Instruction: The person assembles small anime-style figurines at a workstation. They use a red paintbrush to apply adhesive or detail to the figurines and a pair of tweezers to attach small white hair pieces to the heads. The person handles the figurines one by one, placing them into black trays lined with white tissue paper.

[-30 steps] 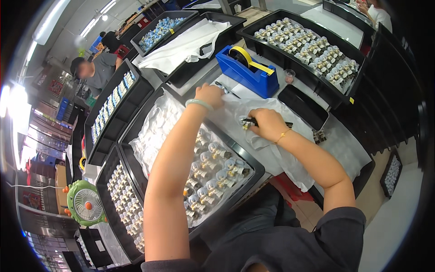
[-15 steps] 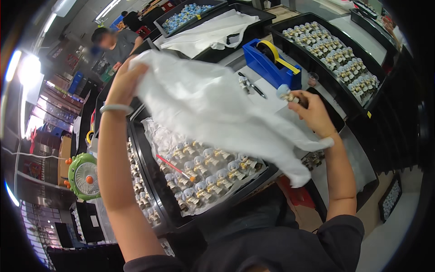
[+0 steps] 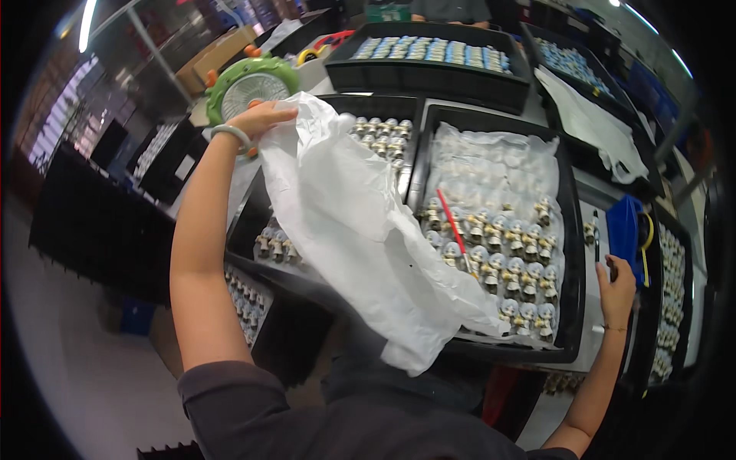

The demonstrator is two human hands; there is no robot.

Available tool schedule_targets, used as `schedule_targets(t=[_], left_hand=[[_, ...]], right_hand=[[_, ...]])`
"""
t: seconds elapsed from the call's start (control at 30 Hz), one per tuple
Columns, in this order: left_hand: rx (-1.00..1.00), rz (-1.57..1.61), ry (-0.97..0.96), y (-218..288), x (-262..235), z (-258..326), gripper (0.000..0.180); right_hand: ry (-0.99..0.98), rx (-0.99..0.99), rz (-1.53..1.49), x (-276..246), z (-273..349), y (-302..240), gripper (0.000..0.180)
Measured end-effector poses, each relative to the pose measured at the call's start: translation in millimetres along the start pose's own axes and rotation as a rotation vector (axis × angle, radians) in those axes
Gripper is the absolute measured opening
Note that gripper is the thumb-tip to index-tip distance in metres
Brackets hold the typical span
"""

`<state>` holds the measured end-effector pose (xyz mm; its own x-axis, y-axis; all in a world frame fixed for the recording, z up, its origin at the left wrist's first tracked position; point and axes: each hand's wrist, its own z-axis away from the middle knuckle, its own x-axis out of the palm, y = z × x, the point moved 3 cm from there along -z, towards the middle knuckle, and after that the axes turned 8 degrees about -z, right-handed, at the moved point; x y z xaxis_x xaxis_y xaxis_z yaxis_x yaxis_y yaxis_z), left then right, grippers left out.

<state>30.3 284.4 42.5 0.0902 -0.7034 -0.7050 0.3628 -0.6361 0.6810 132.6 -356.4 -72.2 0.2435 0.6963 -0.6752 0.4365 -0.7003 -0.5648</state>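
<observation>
My left hand is closed on the upper corner of a crumpled white packing sheet. The sheet hangs slantwise across two black trays and covers part of both. In the right-hand tray stand rows of small pale-haired figurines. A thin red-handled brush lies across them. My right hand is beside that tray, just short of the blue tape dispenser. Its fingers are curled round something dark, mostly hidden. A pen and a single figurine lie just beyond it.
The left-hand tray also holds figurines. A green fan stands at the far left. Further trays of figurines sit at the back and far right. Another white sheet drapes over a tray at back right.
My view has turned left. The white sheet has swung left and lower, over the two trays, still in my left hand. The figurine seen in my right hand no longer shows clearly.
</observation>
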Motion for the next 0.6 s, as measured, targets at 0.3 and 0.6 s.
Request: schedule_targets(t=[0.3,0.6], left_hand=[[0.083,-0.783,0.233,-46.6,21.8,-30.0,0.066],[0.548,-0.77,0.755,-8.3,36.9,-65.8,0.059]], right_hand=[[-0.619,-0.489,-0.383,95.0,-43.7,-275.8,0.021],[-0.744,-0.376,-0.213,299.8,-103.1,-352.7,0.074]])
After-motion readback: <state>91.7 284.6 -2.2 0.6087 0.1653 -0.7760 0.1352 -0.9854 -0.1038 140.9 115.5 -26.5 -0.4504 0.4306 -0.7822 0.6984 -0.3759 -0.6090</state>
